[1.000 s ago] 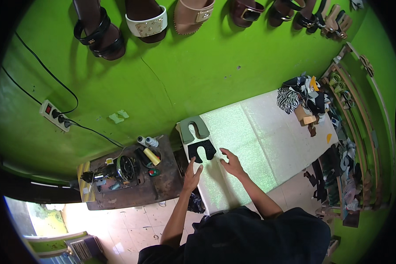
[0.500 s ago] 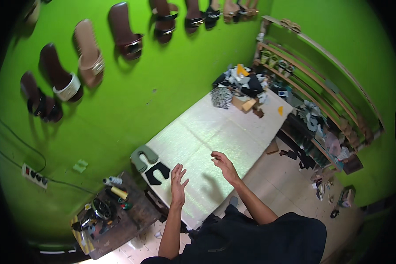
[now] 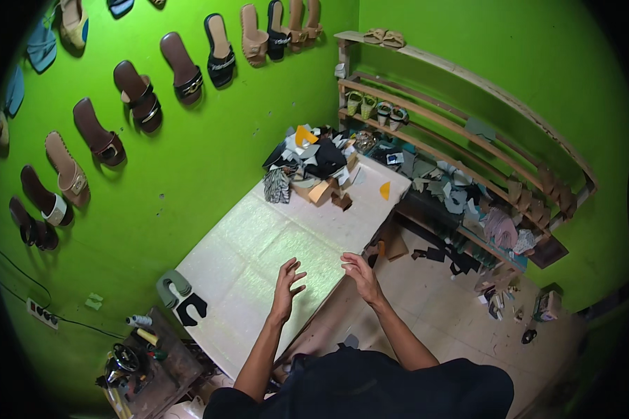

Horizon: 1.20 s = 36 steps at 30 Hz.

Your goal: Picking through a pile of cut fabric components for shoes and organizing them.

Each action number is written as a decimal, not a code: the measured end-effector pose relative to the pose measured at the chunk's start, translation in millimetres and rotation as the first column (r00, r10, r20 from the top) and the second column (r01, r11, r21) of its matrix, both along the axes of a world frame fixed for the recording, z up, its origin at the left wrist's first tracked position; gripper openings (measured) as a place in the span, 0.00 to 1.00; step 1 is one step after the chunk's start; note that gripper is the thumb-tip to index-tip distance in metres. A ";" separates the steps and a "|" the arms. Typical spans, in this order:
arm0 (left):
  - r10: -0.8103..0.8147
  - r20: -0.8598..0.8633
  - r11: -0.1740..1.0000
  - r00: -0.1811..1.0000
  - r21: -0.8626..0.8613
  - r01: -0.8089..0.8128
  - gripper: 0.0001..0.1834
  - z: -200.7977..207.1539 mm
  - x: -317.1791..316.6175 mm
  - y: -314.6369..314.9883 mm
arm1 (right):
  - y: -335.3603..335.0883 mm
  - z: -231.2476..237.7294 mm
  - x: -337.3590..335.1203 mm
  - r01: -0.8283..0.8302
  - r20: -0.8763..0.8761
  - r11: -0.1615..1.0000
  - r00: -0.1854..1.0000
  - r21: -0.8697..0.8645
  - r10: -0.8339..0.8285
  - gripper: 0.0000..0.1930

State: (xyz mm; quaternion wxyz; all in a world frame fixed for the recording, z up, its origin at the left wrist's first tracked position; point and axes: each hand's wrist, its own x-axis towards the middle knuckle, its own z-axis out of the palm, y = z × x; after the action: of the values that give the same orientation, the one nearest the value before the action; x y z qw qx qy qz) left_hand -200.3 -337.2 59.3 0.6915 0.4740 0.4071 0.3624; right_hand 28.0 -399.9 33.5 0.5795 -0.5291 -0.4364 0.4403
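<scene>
Both my hands are raised above a long white-topped table [image 3: 241,279], palms turned toward each other, with nothing between them. My left hand [image 3: 286,288] has its fingers apart and somewhat curled. My right hand [image 3: 362,277], over the table's right edge, has loosely bent fingers and holds nothing. At the table's near left corner lie a black U-shaped cut piece [image 3: 191,309] and a grey-green U-shaped piece [image 3: 172,285], away from either hand. A heap of material scraps [image 3: 321,157] covers the table's far end.
A dark bench [image 3: 162,377] with a sewing machine [image 3: 124,357] and thread spools stands at the lower left. Sandals [image 3: 98,131] hang along the green wall. Wooden shelves [image 3: 440,105] line the far right, with scraps below. A power strip [image 3: 42,313] is on the left wall.
My view has swung to the right, so the table and wall sandals appear further left. My hands have come slightly closer together and remain raised with nothing in them.
</scene>
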 end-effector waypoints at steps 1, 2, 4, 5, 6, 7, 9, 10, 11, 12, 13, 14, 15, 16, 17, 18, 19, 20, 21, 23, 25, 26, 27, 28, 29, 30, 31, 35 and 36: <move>-0.030 0.000 1.000 1.000 0.003 0.030 0.35 0.9 17.3 1.7 | -1.5 2.0 15.8 0.000 0.002 1.000 1.000 0.004 0.000 0.24; -0.048 -0.010 0.999 0.999 0.006 0.048 0.34 1.7 35.4 6.1 | -3.2 3.7 30.7 0.029 -0.003 1.000 1.000 -0.004 -0.029 0.24; -0.071 -0.004 0.997 0.997 0.024 0.071 0.34 3.9 68.8 18.1 | -1.9 6.9 59.5 0.056 -0.009 0.998 0.998 -0.012 -0.056 0.24; -0.099 -0.002 0.994 0.995 0.037 0.099 0.34 5.4 83.6 24.1 | 1.0 8.3 73.0 0.066 -0.006 0.998 0.998 0.010 -0.066 0.24; -0.113 -0.002 0.993 0.994 0.041 0.113 0.35 5.0 97.3 30.3 | 5.2 9.3 84.5 0.076 -0.004 0.997 0.997 0.032 -0.076 0.24; -0.125 -0.007 0.991 0.992 0.037 0.125 0.35 8.3 110.5 35.1 | 8.0 9.4 95.7 0.087 -0.009 0.996 0.996 0.029 -0.087 0.24; -0.136 0.011 0.988 0.991 0.075 0.135 0.35 14.6 131.9 44.4 | 16.7 9.5 114.6 0.106 -0.011 0.991 0.994 0.077 -0.105 0.24; -0.139 0.018 0.987 0.990 0.086 0.137 0.35 19.8 141.9 49.6 | 20.2 19.8 122.5 0.109 -0.047 0.993 0.993 0.050 -0.107 0.24; -0.143 0.017 0.986 0.990 0.084 0.141 0.35 19.4 151.6 55.3 | 25.3 18.4 132.1 0.114 -0.048 0.992 0.993 0.048 -0.112 0.24; -0.138 0.011 0.987 0.990 0.088 0.137 0.35 19.1 160.8 61.3 | 31.5 16.4 141.5 0.121 -0.032 0.992 0.992 0.042 -0.120 0.23; -0.127 0.005 0.988 0.992 0.093 0.126 0.34 19.0 167.4 66.2 | 37.5 16.4 148.6 0.122 -0.014 0.992 0.992 0.037 -0.122 0.23; -0.123 0.006 0.988 0.992 0.091 0.122 0.34 18.7 173.5 72.9 | 45.0 16.5 155.7 0.118 -0.014 0.992 0.993 0.034 -0.117 0.23; -0.119 0.004 0.989 0.993 0.091 0.118 0.34 18.4 179.6 81.3 | 54.6 16.6 163.2 0.120 -0.013 0.991 0.993 0.051 -0.120 0.23; -0.115 0.004 0.989 0.993 0.090 0.114 0.34 17.9 184.8 89.1 | 64.0 16.3 169.6 0.122 -0.013 0.990 0.992 0.068 -0.122 0.23; -0.108 0.004 0.991 0.994 0.085 0.107 0.34 17.1 189.4 96.6 | 73.8 15.8 175.8 0.115 -0.012 0.991 0.993 0.063 -0.115 0.23; -0.101 -0.002 0.990 0.995 0.095 0.101 0.34 16.0 193.6 104.2 | 84.0 15.3 181.8 0.107 0.009 0.993 0.994 0.057 -0.108 0.23; -0.098 -0.008 0.989 0.995 0.109 0.098 0.34 16.3 197.5 115.7 | 96.8 15.0 187.4 0.103 0.031 0.993 0.994 0.055 -0.105 0.23; -0.093 -0.007 0.990 0.996 0.108 0.093 0.34 14.1 200.3 126.5 | 109.4 10.6 192.5 0.098 0.033 0.994 0.994 0.054 -0.100 0.23; -0.071 -0.013 0.993 0.997 0.093 0.072 0.32 10.5 202.4 136.8 | 122.6 3.6 196.9 0.088 0.045 0.995 0.995 0.044 -0.090 0.23; -0.035 -0.011 0.997 0.999 0.075 0.036 0.30 5.5 210.2 159.9 | 149.6 0.8 206.9 0.064 0.067 0.997 0.996 0.031 -0.066 0.22; 0.003 -0.029 0.998 1.000 0.068 -0.001 0.31 0.7 213.4 184.9 | 175.9 -3.2 215.0 0.057 0.104 0.998 0.993 0.033 -0.060 0.21; 0.012 -0.034 0.997 0.999 0.074 -0.010 0.31 0.0 214.8 195.4 | 189.2 -3.2 219.2 0.047 0.137 0.998 0.989 0.033 -0.051 0.21; 0.024 -0.034 0.998 0.999 0.065 -0.022 0.31 -0.8 216.3 206.7 | 203.6 -3.5 222.7 0.034 0.138 0.999 0.990 0.023 -0.037 0.21; 0.038 -0.045 0.997 0.998 0.065 -0.035 0.31 -0.6 217.9 215.3 | 215.7 -2.5 225.1 0.040 0.174 0.999 0.984 0.003 -0.040 0.21; 0.052 -0.058 0.997 0.997 0.065 -0.048 0.31 -0.6 220.4 223.6 | 227.9 -1.4 228.4 0.046 0.209 0.999 0.977 -0.017 -0.041 0.20; 0.072 -0.078 0.996 0.994 0.063 -0.067 0.30 -0.6 224.0 232.1 | 241.9 0.1 233.8 0.033 0.207 0.999 0.978 -0.032 -0.026 0.20; 0.082 -0.084 0.996 0.993 0.050 -0.078 0.30 -1.0 226.1 240.3 | 255.6 0.9 237.6 0.022 0.230 1.000 0.973 -0.012 -0.018 0.20; 0.141 -0.123 0.989 0.982 -0.015 -0.144 0.29 -12.5 237.8 268.1 | 296.8 -3.9 246.7 -0.021 0.200 1.000 0.980 0.014 0.018 0.19; 0.158 -0.122 0.986 0.980 -0.029 -0.163 0.29 -15.8 239.4 273.6 | 307.7 -5.5 247.8 -0.022 0.245 1.000 0.969 0.001 0.021 0.19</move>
State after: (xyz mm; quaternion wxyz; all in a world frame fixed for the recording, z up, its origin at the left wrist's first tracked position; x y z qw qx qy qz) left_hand 39.1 -63.6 43.5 0.6436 0.4470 0.4915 0.3799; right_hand 275.8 -92.2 28.0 0.5175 -0.5735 -0.5110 0.3772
